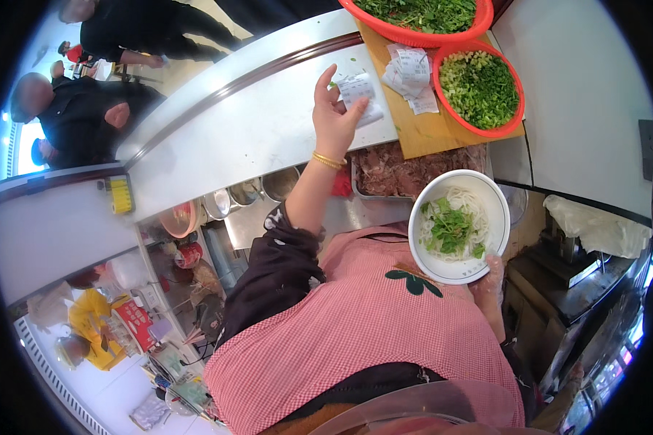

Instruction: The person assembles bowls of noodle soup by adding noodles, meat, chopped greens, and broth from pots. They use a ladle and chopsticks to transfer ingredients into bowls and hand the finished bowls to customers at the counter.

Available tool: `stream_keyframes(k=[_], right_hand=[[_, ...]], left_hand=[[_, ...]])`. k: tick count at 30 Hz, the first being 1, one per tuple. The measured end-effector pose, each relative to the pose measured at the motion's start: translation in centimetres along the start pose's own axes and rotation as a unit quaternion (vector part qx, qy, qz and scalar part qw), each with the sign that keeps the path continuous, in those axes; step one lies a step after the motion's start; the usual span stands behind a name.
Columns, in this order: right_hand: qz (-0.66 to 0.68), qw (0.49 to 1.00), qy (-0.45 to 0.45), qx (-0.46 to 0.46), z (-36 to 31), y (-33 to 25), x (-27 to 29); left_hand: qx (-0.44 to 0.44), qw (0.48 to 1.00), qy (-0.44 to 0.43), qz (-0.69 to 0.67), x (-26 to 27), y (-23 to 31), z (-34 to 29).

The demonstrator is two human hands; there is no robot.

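My right hand (490, 286), in a thin clear glove, grips the near rim of a white bowl (502, 208). Pale noodles (461, 201) lie in it, topped with green leafy herbs (448, 226). The bowl is held in front of my checked apron, right of centre. Farther off, my left hand (334, 125) reaches over the white counter with its fingers apart. Its thumb overlaps a printed paper slip (355, 88) lying there; whether it presses on the slip is unclear.
More paper slips (413, 72) lie on a wooden board (413, 142). Red baskets of chopped greens (480, 90) and leafy herbs (435, 13) stand there. Below are a tray of sliced meat (388, 172) and metal pots (279, 185). People in dark clothes (87, 116) are beyond the counter.
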State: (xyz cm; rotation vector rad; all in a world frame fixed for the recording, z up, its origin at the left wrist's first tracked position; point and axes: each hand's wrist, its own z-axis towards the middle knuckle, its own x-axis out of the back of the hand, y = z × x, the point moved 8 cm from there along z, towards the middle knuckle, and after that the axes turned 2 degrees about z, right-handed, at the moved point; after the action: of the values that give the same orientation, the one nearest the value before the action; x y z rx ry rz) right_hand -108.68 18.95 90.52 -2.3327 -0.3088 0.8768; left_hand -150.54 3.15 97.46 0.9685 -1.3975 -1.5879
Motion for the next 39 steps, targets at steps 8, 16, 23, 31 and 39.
stream_keyframes(k=[8, 16, 23, 31, 39], right_hand=[[0.033, 0.999, 0.022, -0.005, -1.0, 0.0, -3.2], [0.045, 0.997, 0.057, 0.026, -2.2, 0.4, -3.0], [0.131, 0.986, 0.088, 0.053, -4.6, 2.6, -0.3], [0.379, 0.917, 0.111, 0.056, -3.2, 8.5, 1.7], [0.312, 0.891, 0.274, 0.185, -7.1, 4.5, 20.7]], left_hand=[[-0.059, 0.990, -0.051, -0.118, -3.1, 4.5, 0.0], [-0.096, 0.991, -0.093, -0.004, -10.2, 3.9, 4.9], [-0.182, 0.949, -0.051, 0.253, -11.3, -3.7, 7.5], [-0.294, 0.863, 0.116, 0.395, -6.6, -0.9, 2.0], [0.285, 0.659, -0.681, -0.148, -36.0, -11.4, -29.3]])
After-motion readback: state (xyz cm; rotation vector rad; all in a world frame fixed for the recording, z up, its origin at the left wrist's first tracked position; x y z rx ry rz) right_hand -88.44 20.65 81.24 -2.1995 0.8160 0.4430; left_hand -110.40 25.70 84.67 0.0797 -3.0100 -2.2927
